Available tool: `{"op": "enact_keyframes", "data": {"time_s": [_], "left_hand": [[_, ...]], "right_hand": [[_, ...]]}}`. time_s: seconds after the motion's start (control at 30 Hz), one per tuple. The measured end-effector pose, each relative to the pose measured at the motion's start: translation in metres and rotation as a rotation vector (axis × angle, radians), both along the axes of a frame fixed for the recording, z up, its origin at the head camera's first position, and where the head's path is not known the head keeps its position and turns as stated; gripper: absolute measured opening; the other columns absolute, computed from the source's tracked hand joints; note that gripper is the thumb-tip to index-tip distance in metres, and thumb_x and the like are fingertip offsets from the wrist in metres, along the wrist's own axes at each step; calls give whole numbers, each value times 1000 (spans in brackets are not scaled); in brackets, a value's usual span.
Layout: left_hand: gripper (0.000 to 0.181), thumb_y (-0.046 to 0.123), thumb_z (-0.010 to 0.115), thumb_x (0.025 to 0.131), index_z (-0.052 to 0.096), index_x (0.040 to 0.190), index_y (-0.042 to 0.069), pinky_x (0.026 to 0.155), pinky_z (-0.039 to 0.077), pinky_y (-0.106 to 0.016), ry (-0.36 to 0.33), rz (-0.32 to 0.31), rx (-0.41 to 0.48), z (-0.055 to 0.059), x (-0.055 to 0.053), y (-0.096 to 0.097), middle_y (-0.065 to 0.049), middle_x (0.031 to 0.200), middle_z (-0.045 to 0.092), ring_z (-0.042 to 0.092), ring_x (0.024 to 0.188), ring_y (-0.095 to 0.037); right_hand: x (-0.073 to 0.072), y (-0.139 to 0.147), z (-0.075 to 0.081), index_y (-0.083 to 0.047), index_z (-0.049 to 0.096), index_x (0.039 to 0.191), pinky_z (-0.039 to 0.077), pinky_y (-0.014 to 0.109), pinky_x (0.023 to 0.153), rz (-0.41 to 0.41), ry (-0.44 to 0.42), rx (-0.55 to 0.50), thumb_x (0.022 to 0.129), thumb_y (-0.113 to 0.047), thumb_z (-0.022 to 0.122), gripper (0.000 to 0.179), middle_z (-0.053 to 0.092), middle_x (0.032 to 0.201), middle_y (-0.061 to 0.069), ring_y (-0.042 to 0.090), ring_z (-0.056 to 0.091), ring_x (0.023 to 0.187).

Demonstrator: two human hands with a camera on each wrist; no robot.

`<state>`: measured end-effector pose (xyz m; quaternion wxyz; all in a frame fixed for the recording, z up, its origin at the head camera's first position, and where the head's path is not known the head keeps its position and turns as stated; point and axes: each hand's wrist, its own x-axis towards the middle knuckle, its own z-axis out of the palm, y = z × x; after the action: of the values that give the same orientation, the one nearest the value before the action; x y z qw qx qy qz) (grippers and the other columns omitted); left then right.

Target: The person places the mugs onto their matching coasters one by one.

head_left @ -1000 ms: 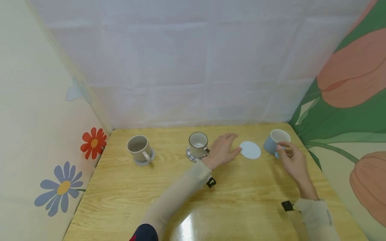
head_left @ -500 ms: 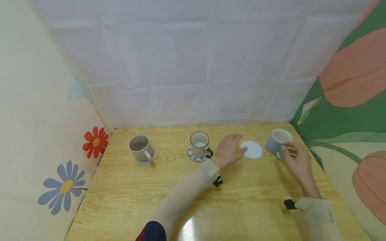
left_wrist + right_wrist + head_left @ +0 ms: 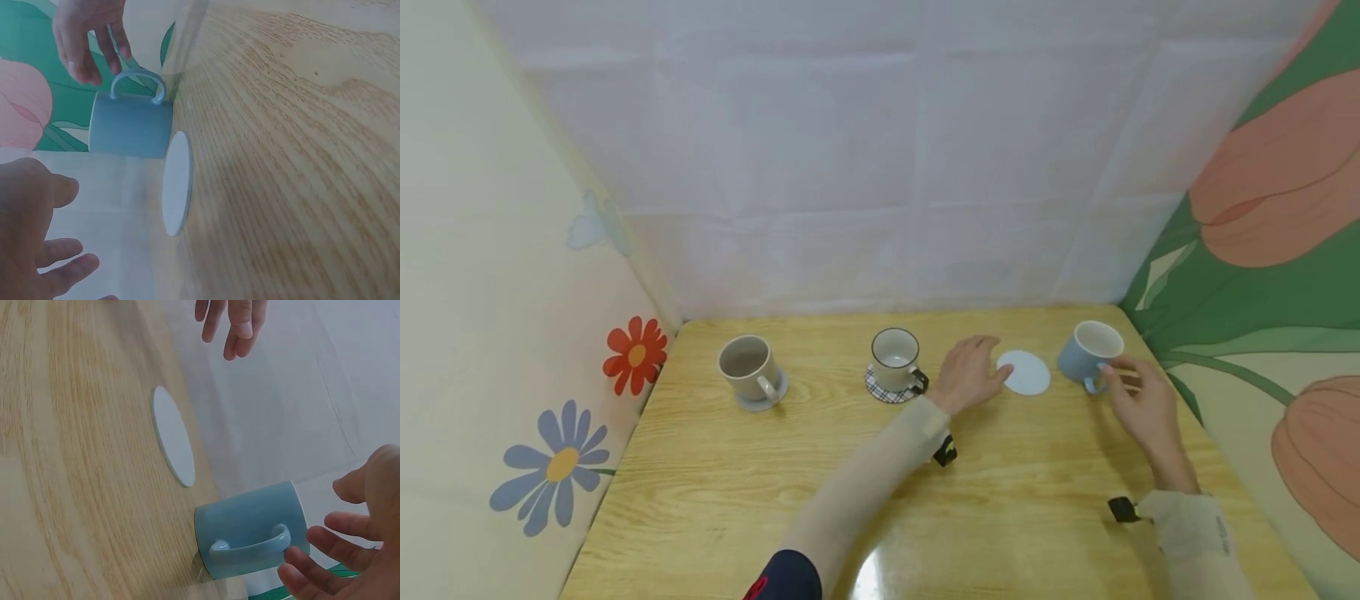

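A light blue mug (image 3: pixel 1081 360) with a white inside stands upright on the table at the right. My right hand (image 3: pixel 1146 408) is beside the mug's handle (image 3: pixel 250 550), fingers loosely spread. In the right wrist view the fingertips overlap the handle's end; in the left wrist view the hand appears apart from it. Left of the mug, a round white coaster (image 3: pixel 1028 372) lies flat with nothing on it. My left hand (image 3: pixel 967 375) hovers just left of this coaster, fingers extended and holding nothing. Its thumb overlaps the coaster's edge in the head view.
On a plaid coaster (image 3: pixel 880 392) stands a dark-rimmed white mug (image 3: pixel 889 372), close behind the left wrist. Farther left, a beige mug (image 3: pixel 748 377) sits on a grey coaster (image 3: pixel 783 386). A white cloth (image 3: pixel 850 208) hangs along the table's back edge.
The left hand has shifted slightly right towards the white coaster. My right hand has drawn a little off the blue mug, so more of its handle shows. The mugs stay put.
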<state>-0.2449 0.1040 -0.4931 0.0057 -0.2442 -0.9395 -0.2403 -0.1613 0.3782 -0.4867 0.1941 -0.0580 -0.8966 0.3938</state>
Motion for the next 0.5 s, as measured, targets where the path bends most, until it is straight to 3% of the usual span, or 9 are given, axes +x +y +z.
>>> {"op": "enact_keyframes", "data": {"time_s": [0.1,0.13,0.23,0.33,0.5], "left_hand": [[60,50,57,108,50,158,16,124,44,-40,4,7,-4,-3,-1,2,-3,161,55,53,147,-21],[60,50,58,108,51,158,16,124,44,-40,0,12,-3,-4,-1,2,-3,161,55,53,147,-21],[61,49,59,108,51,158,16,124,44,-40,-18,25,2,-8,-1,3,-3,161,55,53,147,-21],[61,49,60,107,51,158,16,125,43,-40,-36,31,14,-12,-2,3,-3,161,55,54,147,-22],[61,49,60,107,52,157,16,125,43,-39,-42,31,2,-17,-4,6,-3,160,55,54,146,-21]], "right_hand": [[0,2,-2,8,63,136,39,-4,77,-20,-17,-9,108,-24,60,42,62,139,31,-24,44,92],[0,3,-3,8,62,137,40,-3,76,-23,-27,-13,109,-25,59,43,62,140,32,-18,51,95],[-2,5,-6,7,61,138,41,-3,74,-34,-62,-17,110,-28,57,45,61,142,31,16,70,105],[-3,7,-10,7,59,140,40,-1,73,-34,-91,-19,111,-29,54,47,58,145,34,52,65,119],[-3,9,-17,7,56,144,36,1,73,-50,-118,-37,113,-29,51,49,56,148,36,59,62,123]]}}
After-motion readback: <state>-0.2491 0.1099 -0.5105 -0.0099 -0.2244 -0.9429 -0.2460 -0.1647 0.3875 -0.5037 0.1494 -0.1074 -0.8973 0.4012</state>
